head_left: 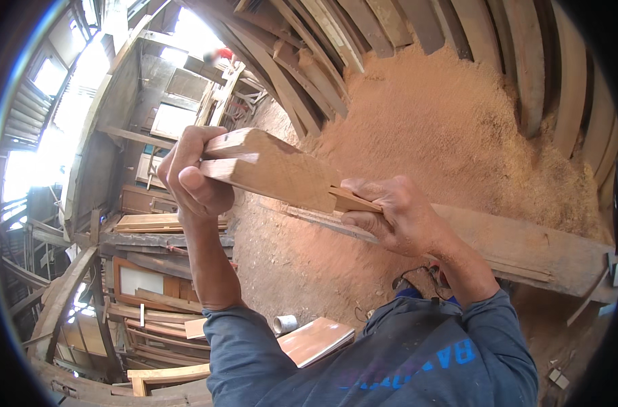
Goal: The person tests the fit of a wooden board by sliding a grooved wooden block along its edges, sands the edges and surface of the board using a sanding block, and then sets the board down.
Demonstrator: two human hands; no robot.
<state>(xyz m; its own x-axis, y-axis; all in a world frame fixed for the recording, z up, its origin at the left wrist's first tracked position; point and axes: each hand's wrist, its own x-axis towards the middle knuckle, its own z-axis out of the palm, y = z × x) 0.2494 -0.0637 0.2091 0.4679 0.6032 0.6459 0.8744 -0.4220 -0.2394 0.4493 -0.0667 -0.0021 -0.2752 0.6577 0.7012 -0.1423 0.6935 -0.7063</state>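
Head view. Your left hand [197,173] grips a wooden block [288,173] by its slotted end, its fingers set against the two prongs. Your right hand [400,214] pinches a thin wooden strip [353,199] between thumb and fingers at the block's opposite end; whether strip and block are one piece cannot be told. The block thus spans the space between your hands, raised above the ground [275,271], its long edges sloping down toward your right hand.

Beyond the grip, a sawdust heap [431,108] gives room for reaching, bounded on its far side by a curved row of leaning boards [529,61]. Under your right forearm runs a long plank [519,241], its near edge limiting downward travel there. Left of your left forearm, stacked timber [160,322] forms the side boundary. Nearer your body than the grip, a white can [283,325] stands beside a flat panel [319,341].
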